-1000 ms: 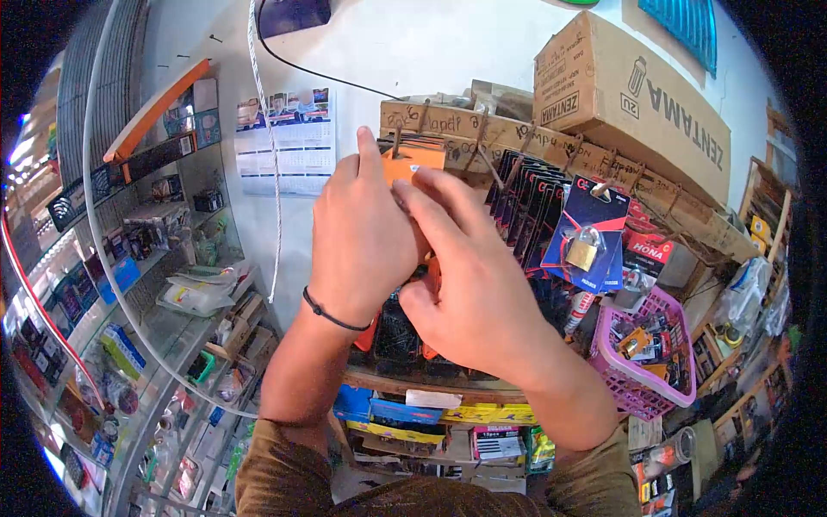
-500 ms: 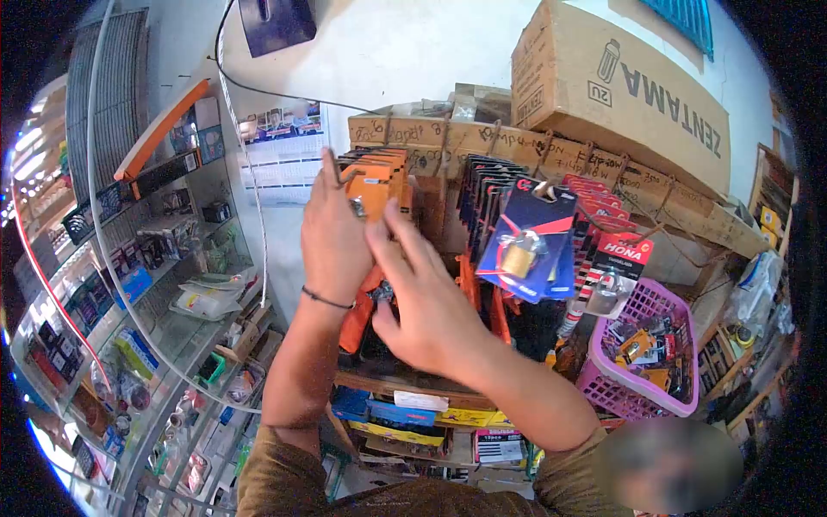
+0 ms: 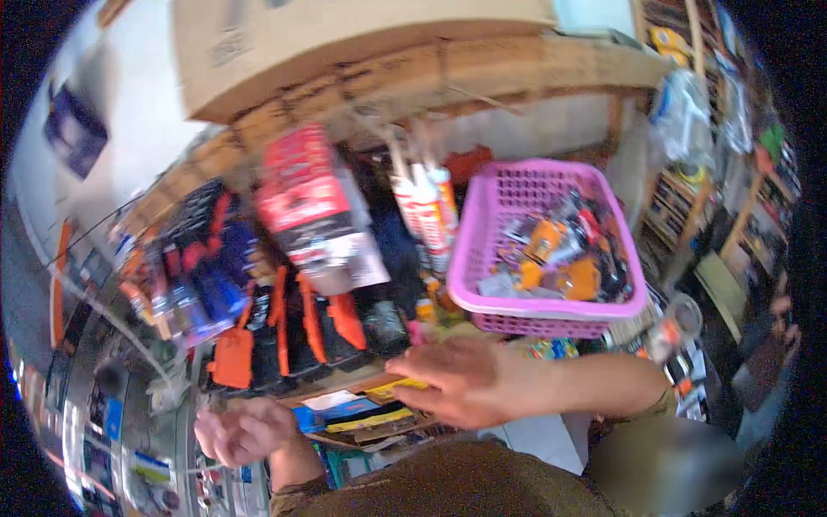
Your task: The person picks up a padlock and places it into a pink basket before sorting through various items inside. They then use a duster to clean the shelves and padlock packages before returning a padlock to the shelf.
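Observation:
My left hand [image 3: 245, 431] is low at the left, in front of the orange-and-black plastic bins. Its fingers look curled, but motion blur hides whether anything is in them. My right hand [image 3: 461, 379] is stretched out below the pink basket [image 3: 465, 293], fingers apart and nothing in it. Small orange packs and other small carded goods [image 3: 560, 246] fill the basket. Left of it hang red-and-black carded padlocks [image 3: 314, 198]. Farther left are blue-and-black carded goods [image 3: 202, 276], smeared by motion. Several white tubes [image 3: 426, 207] stand beside the basket.
A wooden beam [image 3: 388, 73] runs along the back, with a large cardboard box [image 3: 362, 30] above it. An orange bin front [image 3: 233, 358] juts out at the left. Below are blue and yellow boxes [image 3: 370, 418]. Glass shelving is at far left, plastic bags [image 3: 685, 112] at right.
The view has swung right, bringing the pink basket nearer the middle. Both hands have come down and apart from the hanging orange carded packs, which my left hand was touching.

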{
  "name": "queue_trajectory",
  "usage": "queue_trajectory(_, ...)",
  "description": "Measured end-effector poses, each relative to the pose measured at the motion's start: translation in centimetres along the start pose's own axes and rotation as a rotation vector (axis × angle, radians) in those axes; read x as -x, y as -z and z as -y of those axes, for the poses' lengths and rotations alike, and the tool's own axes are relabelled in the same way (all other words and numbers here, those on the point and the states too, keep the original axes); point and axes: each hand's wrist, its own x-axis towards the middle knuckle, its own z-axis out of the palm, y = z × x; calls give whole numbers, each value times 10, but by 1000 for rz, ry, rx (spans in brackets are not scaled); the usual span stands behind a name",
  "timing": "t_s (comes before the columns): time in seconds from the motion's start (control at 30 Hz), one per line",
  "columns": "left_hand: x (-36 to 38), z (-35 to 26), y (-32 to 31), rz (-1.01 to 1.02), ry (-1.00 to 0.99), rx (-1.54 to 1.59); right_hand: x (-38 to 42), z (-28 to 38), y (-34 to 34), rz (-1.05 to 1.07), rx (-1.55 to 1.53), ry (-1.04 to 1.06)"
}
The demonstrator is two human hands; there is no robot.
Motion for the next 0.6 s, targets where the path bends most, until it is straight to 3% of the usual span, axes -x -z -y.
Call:
queue_trajectory(0.03,6,-18,-5,-6,8,247,8,-4,24,-50,-21,-148)
queue_trajectory(0.07,8,-37,-14,14,28,268,18,-14,43,38,77,-36)
queue_trajectory(0.13,7,-71,-33,435,-37,649,50,-23,61,-43,133,-107)
queue_trajectory(0.2,1,-97,-48,916,-34,687,76,-36,80,-34,85,-217)
queue_trajectory(0.33,19,-138,-116,1118,14,1013,106,-72,119,9,110,-406)
queue_trajectory(0.43,41,-160,-162,1299,87,1040,119,-109,133,82,106,-551)
queue_trajectory(0.53,67,-185,-198,1646,353,839,128,-151,133,153,148,-649)
queue_trajectory(0.6,98,-189,-221,1843,223,777,126,-178,132,353,204,-778)
